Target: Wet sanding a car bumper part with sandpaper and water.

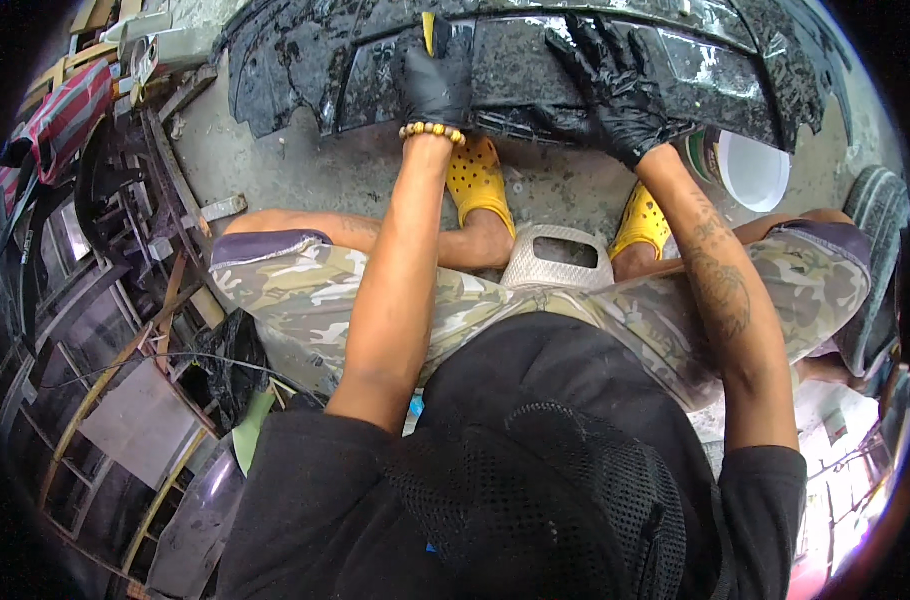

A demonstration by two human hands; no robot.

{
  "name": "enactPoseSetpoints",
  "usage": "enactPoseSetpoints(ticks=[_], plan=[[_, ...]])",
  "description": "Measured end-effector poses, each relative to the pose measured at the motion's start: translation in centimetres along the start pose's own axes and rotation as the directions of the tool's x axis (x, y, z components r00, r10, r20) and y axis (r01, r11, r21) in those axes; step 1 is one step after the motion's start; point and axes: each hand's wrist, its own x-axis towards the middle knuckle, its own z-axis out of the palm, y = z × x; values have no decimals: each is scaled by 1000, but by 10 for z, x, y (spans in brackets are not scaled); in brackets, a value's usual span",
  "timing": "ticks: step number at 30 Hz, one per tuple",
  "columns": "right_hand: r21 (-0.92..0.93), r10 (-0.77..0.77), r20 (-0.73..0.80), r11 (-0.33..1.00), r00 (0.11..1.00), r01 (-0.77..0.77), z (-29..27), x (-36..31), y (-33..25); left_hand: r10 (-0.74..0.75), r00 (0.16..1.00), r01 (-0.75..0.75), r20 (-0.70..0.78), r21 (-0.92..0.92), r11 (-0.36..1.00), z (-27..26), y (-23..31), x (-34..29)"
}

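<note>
— Since it lies wet and glossy across the concrete floor (pixel 275 170) in front of the seated person, how would you say that black car bumper (pixel 535 60) handles?

— Slippery, I'd judge; the sheen looks like water or soap. It is long and thin-walled, so probably light for its size but floppy, twisting if lifted from one end. The cut-outs and ribs look like the brittle spots.

— Where are the hands?

— Both wear black gloves. The left hand (pixel 437 75) lies on the near edge, fingers closed down over something yellow (pixel 429 30), perhaps a sponge or pad; I cannot tell which. The right hand (pixel 600 85) is spread flat, fingers open, pressing on the panel rather than gripping it.

— Best place to take hold?

— Along the thick lower lip, hands well apart, not by the thin grille bars.

— And round about?

— Yellow clogs (pixel 478 180) just below the bumper, a white bucket (pixel 753 168) near the right wrist, a pale plastic stool (pixel 558 258) between the knees, scrap frames (pixel 105 300) on the left.
</note>
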Motion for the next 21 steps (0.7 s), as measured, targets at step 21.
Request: enactPoseSetpoints(ticks=[21], plan=[[-16, 9, -19, 1000, 1000, -9, -4, 3, 1, 196, 980, -199, -34, -131, 971, -6, 2, 7]])
